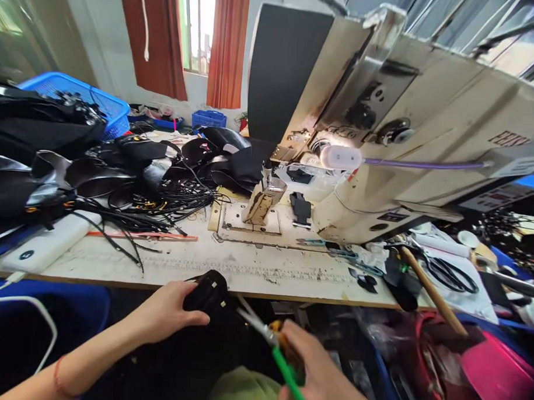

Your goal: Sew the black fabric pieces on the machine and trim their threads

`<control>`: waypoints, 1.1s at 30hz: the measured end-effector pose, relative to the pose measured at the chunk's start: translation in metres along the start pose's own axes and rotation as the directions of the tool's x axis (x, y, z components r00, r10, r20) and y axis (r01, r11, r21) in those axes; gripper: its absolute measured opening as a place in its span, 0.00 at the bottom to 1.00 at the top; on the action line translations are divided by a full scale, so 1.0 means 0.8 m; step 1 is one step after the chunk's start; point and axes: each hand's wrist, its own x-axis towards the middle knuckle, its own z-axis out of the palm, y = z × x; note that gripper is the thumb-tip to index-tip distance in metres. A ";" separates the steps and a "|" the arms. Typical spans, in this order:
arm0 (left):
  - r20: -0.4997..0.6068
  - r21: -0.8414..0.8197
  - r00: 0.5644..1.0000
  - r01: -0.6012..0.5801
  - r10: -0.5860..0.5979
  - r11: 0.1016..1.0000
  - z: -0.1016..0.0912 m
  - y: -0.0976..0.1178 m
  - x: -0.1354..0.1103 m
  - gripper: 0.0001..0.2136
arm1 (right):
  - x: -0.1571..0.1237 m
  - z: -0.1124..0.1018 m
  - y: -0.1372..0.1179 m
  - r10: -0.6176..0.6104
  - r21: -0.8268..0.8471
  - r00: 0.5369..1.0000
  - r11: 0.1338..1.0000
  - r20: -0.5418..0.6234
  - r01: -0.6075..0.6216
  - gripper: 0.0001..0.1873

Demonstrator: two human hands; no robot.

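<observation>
At the table's front edge, my left hand [171,313] is closed on a black piece [211,291] with small pale squares on it, thumb along its near side. Just right of it, my right hand [314,365] grips scissors [262,328] with a green handle. Their blades are parted and point up and left toward the black piece, apart from the fingers of my left hand. Motion blurs the scissors a little. Dark material below the black piece merges with the shadow over my lap, so its lower edge is hidden.
A sewing machine [396,134] towers over the right of the table [168,266]. Black pieces and cords [131,178] heap on the left, near a white power bank [50,245] and a blue basket [78,94]. Thread snips [352,258] and a wooden-handled tool [434,293] lie right.
</observation>
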 end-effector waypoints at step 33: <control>0.070 -0.567 0.974 0.217 -0.216 0.795 0.033 0.029 -0.019 0.18 | -0.011 0.062 0.015 0.024 -0.247 0.996 0.969 0.084 -0.002 0.14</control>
